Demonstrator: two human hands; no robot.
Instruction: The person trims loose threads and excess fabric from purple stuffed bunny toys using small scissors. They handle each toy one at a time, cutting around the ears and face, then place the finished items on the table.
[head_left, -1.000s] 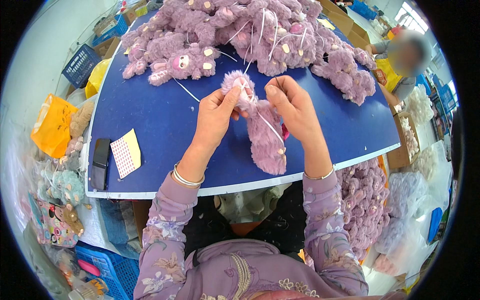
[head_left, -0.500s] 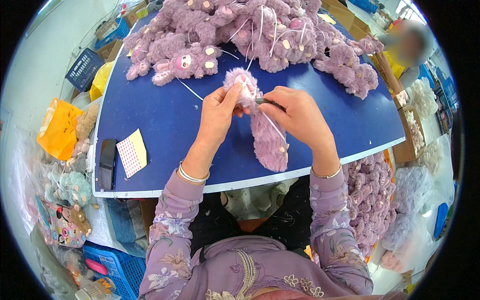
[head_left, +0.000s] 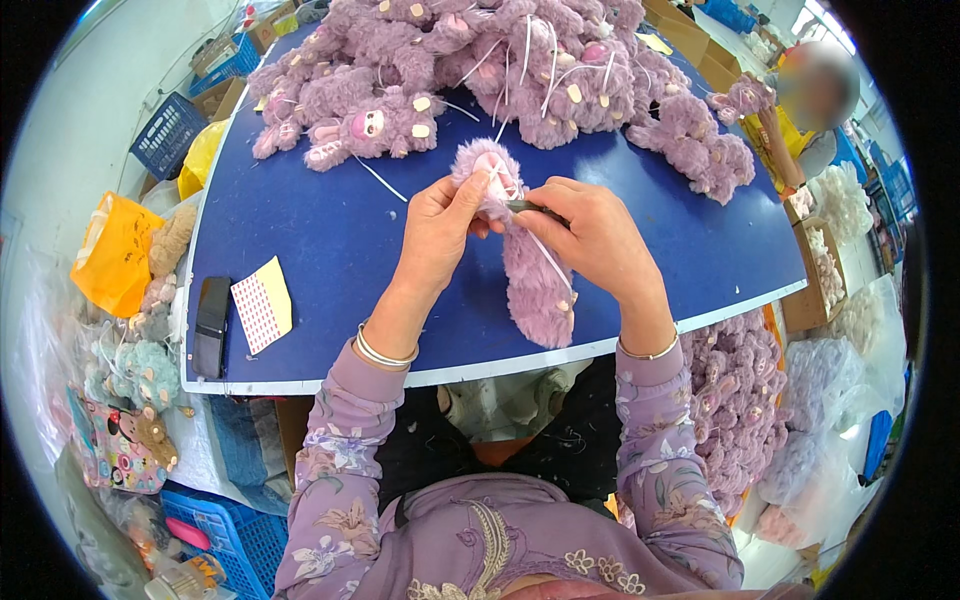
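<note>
A purple plush toy (head_left: pixel 538 290) hangs from my two hands above the near part of the blue table. My left hand (head_left: pixel 438 228) pinches its upper end, where a pale pink patch and white cords show between the fur. In my right hand (head_left: pixel 598 235) is a slim dark tool (head_left: pixel 538 208), its tip pressed to the plush beside my left fingers; its exact kind is hidden by my grip. A thin white cord (head_left: pixel 546 252) runs down along the fur below my right fingers.
Purple plush toys (head_left: pixel 420 60) lie heaped along the table's far side, some trailing white cords. At the left edge of the blue table (head_left: pixel 350 270) are a phone (head_left: pixel 210 328) and a sticker sheet (head_left: pixel 262 305). A co-worker (head_left: pixel 800 150) at far right holds a plush toy (head_left: pixel 743 99).
My hands stay nearly in place around the plush and tool. At far right, the co-worker's arm has come into view, with a purple plush in the hand.
</note>
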